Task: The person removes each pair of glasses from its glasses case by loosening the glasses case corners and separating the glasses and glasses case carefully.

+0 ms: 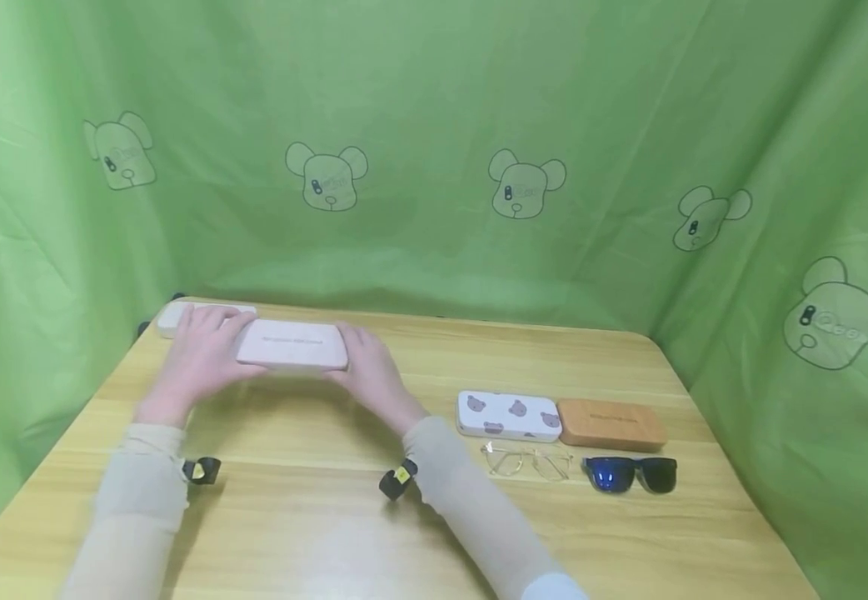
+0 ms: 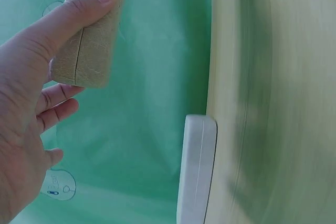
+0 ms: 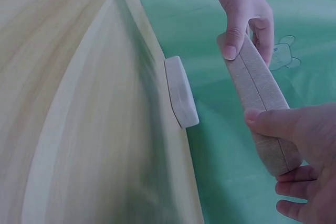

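Observation:
Both hands hold a pale pinkish glasses case (image 1: 291, 343) up above the far left of the table, its lid closed. My left hand (image 1: 205, 350) grips its left end, thumb on the near side. At the other end my right hand (image 1: 374, 375) pinches it between thumb and fingers. In the right wrist view the case (image 3: 262, 93) shows its seam side, with both thumbs pressing along it. Behind my left hand, a white glasses case (image 1: 172, 317) lies at the table's far left corner, partly covered by the fingers; the left wrist view shows it resting near the edge.
To the right on the wooden table (image 1: 314, 517) lie a white bear-print case (image 1: 509, 415) and a wood-patterned case (image 1: 612, 423), side by side. Nearer are clear-framed eyeglasses (image 1: 527, 461) and dark sunglasses (image 1: 632, 474). A green curtain (image 1: 419, 250) surrounds the table's back and sides.

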Tool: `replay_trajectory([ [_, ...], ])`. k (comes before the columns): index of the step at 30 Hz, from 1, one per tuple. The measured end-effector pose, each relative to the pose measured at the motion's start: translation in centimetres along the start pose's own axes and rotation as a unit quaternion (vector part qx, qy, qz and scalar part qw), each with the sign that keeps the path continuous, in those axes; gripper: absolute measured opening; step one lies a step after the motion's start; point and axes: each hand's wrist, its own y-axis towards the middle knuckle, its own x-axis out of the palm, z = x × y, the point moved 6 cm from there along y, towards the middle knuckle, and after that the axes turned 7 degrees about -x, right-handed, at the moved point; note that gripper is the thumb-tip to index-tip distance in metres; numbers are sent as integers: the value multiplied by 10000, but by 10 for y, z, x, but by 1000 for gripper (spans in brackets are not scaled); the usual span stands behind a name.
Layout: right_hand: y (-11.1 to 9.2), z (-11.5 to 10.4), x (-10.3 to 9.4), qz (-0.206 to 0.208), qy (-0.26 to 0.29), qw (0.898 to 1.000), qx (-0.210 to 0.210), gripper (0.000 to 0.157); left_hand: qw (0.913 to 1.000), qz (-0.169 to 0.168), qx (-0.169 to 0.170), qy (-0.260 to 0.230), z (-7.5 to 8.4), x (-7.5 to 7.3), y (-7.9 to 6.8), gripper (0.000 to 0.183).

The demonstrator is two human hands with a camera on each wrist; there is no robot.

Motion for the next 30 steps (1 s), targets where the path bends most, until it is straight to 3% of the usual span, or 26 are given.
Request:
replay_trajectory([
  [20,-43,33,-42,120,286,9988,387,86,9993,-336,-18,-167,50,28,7,91],
  [30,-58,44,-51,137,250,9980,573,89,9985,-333,34,-428,65,40,7,94],
])
